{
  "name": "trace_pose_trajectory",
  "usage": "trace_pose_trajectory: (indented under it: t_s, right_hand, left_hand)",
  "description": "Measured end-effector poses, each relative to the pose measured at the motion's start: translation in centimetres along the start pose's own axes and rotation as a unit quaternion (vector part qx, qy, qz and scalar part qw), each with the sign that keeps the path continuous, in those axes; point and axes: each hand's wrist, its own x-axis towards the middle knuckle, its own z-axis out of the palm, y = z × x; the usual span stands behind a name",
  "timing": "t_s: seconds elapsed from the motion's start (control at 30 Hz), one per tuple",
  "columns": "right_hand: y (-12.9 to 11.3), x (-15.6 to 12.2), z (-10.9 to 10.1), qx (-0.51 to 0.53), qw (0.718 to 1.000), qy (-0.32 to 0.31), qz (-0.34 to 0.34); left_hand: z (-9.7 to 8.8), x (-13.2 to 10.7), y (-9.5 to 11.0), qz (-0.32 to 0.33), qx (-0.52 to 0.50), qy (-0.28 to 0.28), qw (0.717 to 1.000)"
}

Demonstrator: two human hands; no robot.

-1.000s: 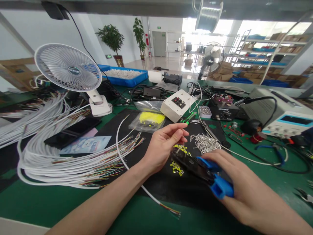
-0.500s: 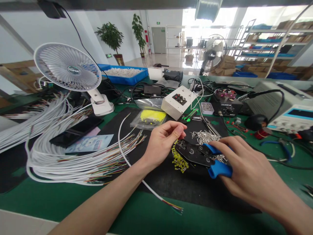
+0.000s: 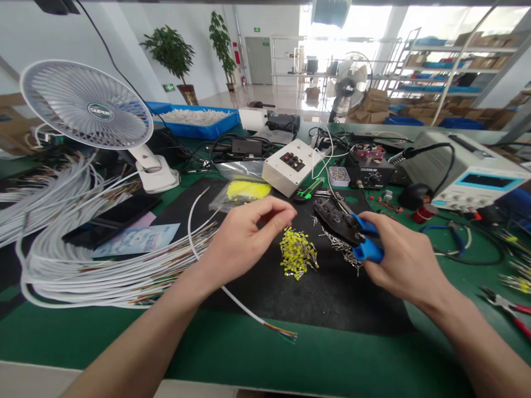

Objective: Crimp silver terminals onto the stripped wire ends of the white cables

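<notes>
The left hand (image 3: 240, 237) has thumb and forefinger brought together at the tips; I cannot tell whether anything small sits between them. Just nearer the body from those tips, and slightly right, lies the yellow pile (image 3: 297, 252) on the black mat (image 3: 315, 307).

The right hand (image 3: 400, 254) is wrapped round the blue handles of the crimper (image 3: 338, 224) — fingers curled, handles slightly spread — with its dark head to the right of the left fingertips, apart from them. Silver pins (image 3: 346, 251) show beneath the crimper, left of the right fingers.

A white cable (image 3: 239, 304) passes under the left wrist, its coloured wires nearer the body than either hand's fingers. Beyond the left fingers lies a bag (image 3: 249, 190) of yellow pieces.
</notes>
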Motion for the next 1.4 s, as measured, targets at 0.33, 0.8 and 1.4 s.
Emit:
trace_pose_trajectory:
  t_s: [0.33, 0.8, 1.4]
  right_hand:
    - [-2.8, -0.6, 0.1, 0.334, 0.926, 0.051, 0.169]
    - [-3.4, 0.0, 0.8, 0.572, 0.788, -0.008, 0.228]
    - [-4.0, 0.3, 1.6, 0.578, 0.780, -0.014, 0.241]
  left_hand:
    - [-1.0, -8.9, -0.3, 0.065, 0.269, -0.357, 0.892]
    - [4.8, -2.2, 0.9, -0.044, 0.004, -0.126, 0.991]
    - [6.9, -2.4, -1.2, -0.057, -0.084, -0.129, 0.986]
